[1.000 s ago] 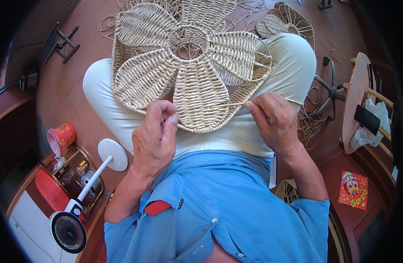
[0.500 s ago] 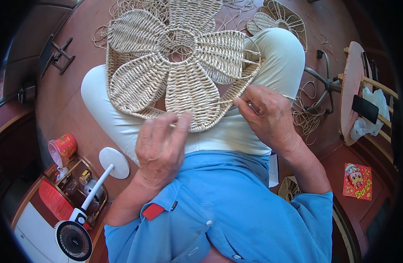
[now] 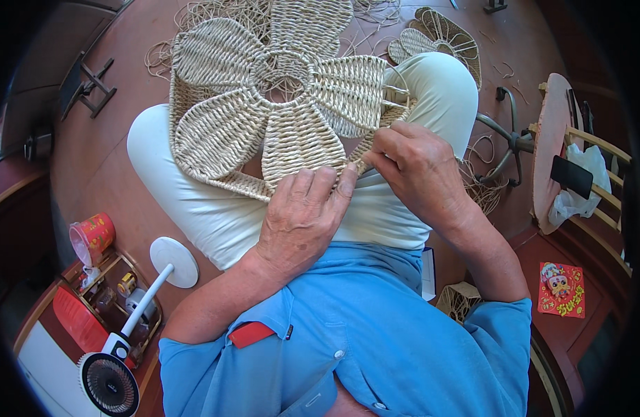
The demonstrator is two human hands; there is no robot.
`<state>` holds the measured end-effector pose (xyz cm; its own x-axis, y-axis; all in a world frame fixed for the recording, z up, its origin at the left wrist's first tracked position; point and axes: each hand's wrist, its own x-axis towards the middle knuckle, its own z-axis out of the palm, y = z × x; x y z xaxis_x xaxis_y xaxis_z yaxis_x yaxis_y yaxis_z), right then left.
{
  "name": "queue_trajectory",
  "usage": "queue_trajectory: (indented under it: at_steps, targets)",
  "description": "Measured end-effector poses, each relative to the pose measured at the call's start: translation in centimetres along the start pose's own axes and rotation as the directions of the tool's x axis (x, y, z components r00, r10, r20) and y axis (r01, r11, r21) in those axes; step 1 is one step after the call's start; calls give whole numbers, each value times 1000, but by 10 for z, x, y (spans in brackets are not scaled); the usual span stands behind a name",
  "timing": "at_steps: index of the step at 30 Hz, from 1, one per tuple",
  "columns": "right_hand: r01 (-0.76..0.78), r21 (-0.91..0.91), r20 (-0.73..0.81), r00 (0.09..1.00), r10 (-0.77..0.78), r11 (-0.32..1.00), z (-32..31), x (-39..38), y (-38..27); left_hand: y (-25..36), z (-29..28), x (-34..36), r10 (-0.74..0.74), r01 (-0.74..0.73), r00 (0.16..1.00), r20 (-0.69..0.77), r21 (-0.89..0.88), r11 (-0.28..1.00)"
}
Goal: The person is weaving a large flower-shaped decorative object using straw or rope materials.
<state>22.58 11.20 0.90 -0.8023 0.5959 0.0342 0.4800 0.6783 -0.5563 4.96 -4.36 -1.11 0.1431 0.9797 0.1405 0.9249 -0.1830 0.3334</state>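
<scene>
The woven flower piece (image 3: pixel 302 135) lies across my lap (image 3: pixel 195 208), its nearest petal pointing at the lap's near edge. My left hand (image 3: pixel 306 212) rests palm down, fingers over that petal's lower rim; I cannot tell whether the hidden thumb side grips. Just beside it, not clasped together, my right hand (image 3: pixel 410 163) pinches thumb against bent forefinger at the piece's lower right rim. Beyond the lap's far right corner, a second woven piece (image 3: pixel 461 40) lies on the floor (image 3: pixel 125 149), with loose strands (image 3: pixel 226 15) beyond the far left.
</scene>
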Motion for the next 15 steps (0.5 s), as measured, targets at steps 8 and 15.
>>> queue_trajectory:
  at_steps: [8,15]
  targets:
    - [19,103,-148,989,-3,994,10,-15,-12,1,8,-2,123,-116,992,-7,274,955]
    - [-157,241,60,987,146,958,19,-14,-20,0,6,-3,110,-107,994,0,257,961]
